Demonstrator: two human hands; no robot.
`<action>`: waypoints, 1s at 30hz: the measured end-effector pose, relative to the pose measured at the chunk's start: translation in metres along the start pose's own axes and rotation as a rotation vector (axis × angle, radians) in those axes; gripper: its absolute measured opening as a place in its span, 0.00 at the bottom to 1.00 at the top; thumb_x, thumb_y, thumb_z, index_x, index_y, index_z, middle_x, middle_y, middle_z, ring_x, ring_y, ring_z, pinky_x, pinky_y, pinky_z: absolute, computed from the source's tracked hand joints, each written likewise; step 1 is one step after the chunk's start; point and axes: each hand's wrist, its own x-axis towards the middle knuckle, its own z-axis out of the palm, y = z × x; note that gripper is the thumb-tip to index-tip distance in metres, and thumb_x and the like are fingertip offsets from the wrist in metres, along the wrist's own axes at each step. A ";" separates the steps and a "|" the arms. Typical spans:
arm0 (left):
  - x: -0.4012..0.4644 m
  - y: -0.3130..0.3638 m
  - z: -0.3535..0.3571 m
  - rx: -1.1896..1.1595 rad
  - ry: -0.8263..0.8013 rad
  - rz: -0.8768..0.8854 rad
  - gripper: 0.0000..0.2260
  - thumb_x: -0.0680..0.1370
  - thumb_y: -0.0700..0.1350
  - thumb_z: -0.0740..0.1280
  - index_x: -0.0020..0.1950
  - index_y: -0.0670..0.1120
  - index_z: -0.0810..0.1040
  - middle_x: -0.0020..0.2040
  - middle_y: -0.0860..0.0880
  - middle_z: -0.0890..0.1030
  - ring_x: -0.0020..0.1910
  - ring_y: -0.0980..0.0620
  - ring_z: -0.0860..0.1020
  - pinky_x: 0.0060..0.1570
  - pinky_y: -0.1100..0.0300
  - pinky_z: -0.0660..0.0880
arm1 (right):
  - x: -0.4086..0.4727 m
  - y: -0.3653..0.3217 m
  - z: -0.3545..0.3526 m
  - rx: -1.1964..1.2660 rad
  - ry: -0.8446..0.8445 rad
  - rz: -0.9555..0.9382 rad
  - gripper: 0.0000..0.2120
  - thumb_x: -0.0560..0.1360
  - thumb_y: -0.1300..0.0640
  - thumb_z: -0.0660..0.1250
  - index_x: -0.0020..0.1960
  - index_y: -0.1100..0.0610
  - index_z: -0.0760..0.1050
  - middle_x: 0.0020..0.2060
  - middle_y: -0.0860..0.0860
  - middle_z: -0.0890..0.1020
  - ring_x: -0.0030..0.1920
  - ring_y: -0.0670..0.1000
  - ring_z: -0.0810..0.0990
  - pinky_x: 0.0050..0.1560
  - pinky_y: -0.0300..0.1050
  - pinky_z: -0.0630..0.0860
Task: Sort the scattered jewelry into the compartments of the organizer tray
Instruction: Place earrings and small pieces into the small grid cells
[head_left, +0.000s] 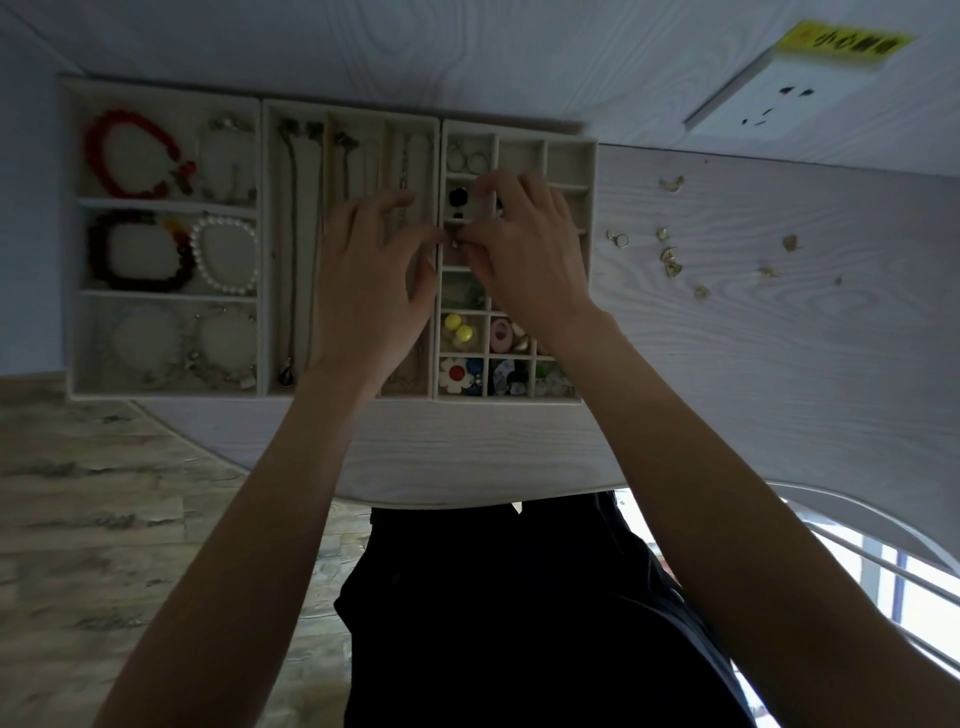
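Three cream organizer trays sit side by side on the white table. The left tray (169, 200) holds red, dark and pearl bracelets. In the middle tray (327, 111) lie necklaces. The right tray (543, 143) has many small compartments with rings, black earrings and coloured pieces. My left hand (369, 275) and my right hand (524, 254) meet over the right tray's left column, and their fingertips pinch a small metallic piece (455, 241) between them. Several small gold pieces (670, 260) and a ring (618, 239) lie scattered on the table to the right.
A white wall socket (779, 98) with a yellow label sits at the back right. The table's front edge runs just below the trays, with wood-look floor at the left. A white rack shows at the lower right.
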 end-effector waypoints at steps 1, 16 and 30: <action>0.000 0.000 0.000 -0.003 0.002 0.002 0.09 0.77 0.44 0.64 0.53 0.45 0.81 0.61 0.44 0.77 0.61 0.42 0.70 0.59 0.57 0.67 | 0.001 0.000 0.000 -0.002 0.003 -0.002 0.10 0.73 0.52 0.64 0.41 0.52 0.84 0.53 0.54 0.79 0.51 0.56 0.76 0.49 0.48 0.71; -0.006 0.015 -0.001 -0.022 -0.136 -0.069 0.15 0.78 0.47 0.65 0.63 0.44 0.75 0.56 0.44 0.78 0.56 0.44 0.74 0.55 0.54 0.69 | -0.080 0.060 -0.048 0.141 0.215 0.382 0.07 0.75 0.58 0.66 0.50 0.56 0.81 0.41 0.51 0.83 0.44 0.55 0.78 0.48 0.44 0.66; -0.002 0.034 -0.002 -0.090 -0.126 -0.269 0.14 0.77 0.40 0.67 0.62 0.44 0.76 0.57 0.44 0.76 0.57 0.46 0.75 0.56 0.59 0.70 | -0.056 0.124 -0.035 0.154 -0.080 0.561 0.15 0.74 0.56 0.65 0.60 0.54 0.77 0.54 0.56 0.77 0.55 0.58 0.72 0.57 0.48 0.66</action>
